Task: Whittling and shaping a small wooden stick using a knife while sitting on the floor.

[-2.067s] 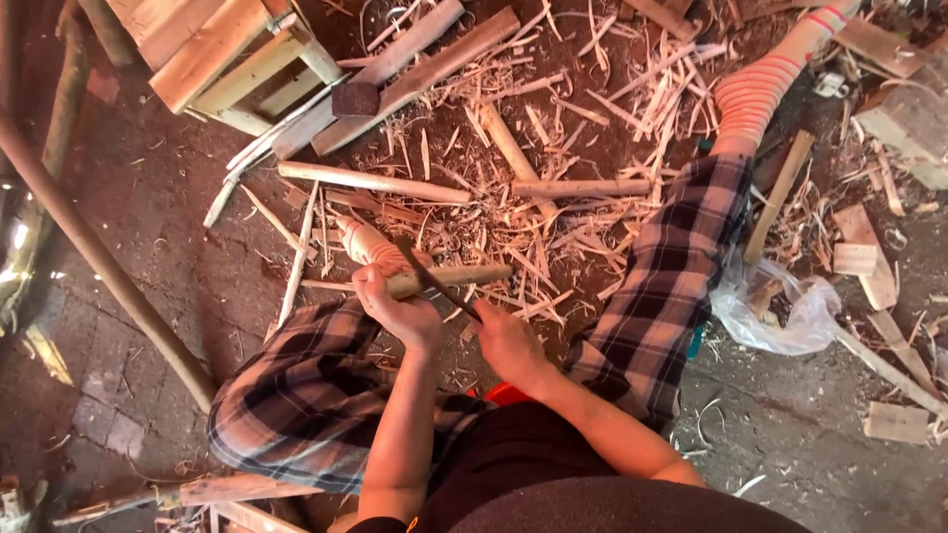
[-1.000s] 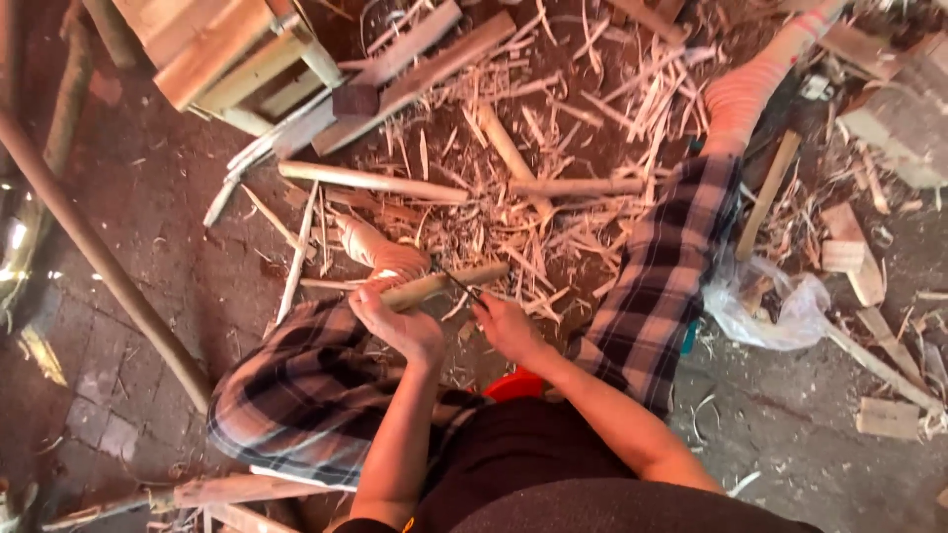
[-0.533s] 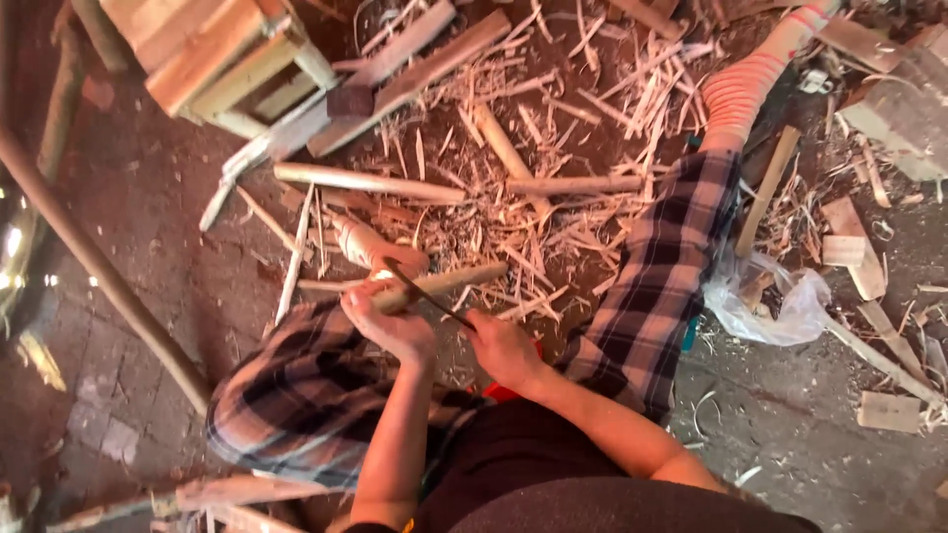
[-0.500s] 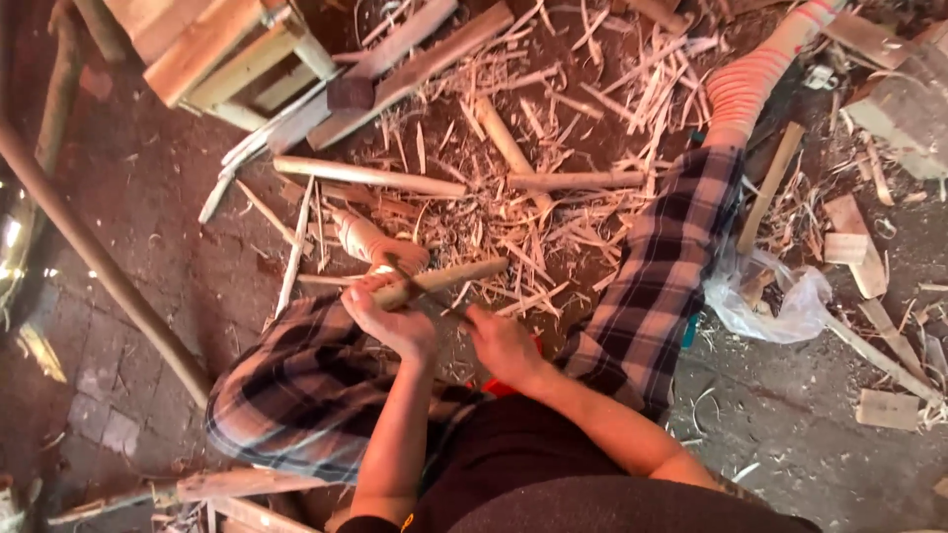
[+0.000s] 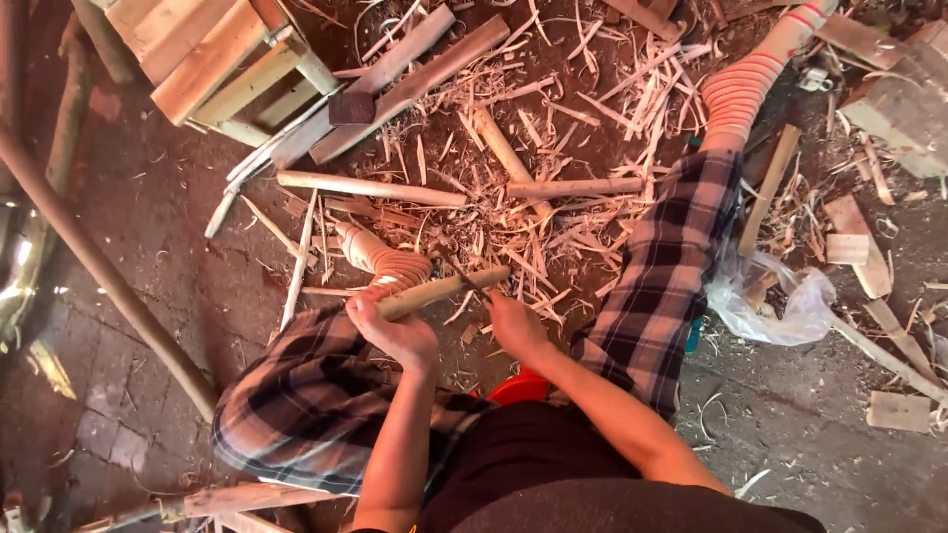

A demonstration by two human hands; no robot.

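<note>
Looking down from the head camera, the view shows a seated person in plaid trousers working a short wooden stick over a floor strewn with shavings. The stick is pale, roughly round and peeled, lying nearly level with its right end slightly raised, just above the person's lap between the two knees. The left hand grips its left end, fingers wrapped tight around the wood. The right hand sits close beside the stick's right end, fingers curled shut around a thin dark blade whose tip meets the stick; the handle is hidden in the palm, so the tool's kind cannot be told for certain. Both feet wear ribbed pink-and-white socks: the left foot lies just beyond the stick, the right leg stretches away toward the upper right. Beyond the hands, longer peeled sticks lie among a dense heap of pale shavings. A wooden crate stands at upper left with flat boards leaning near it. A crumpled clear plastic bag rests beside the right leg, and offcut blocks scatter at right.
</note>
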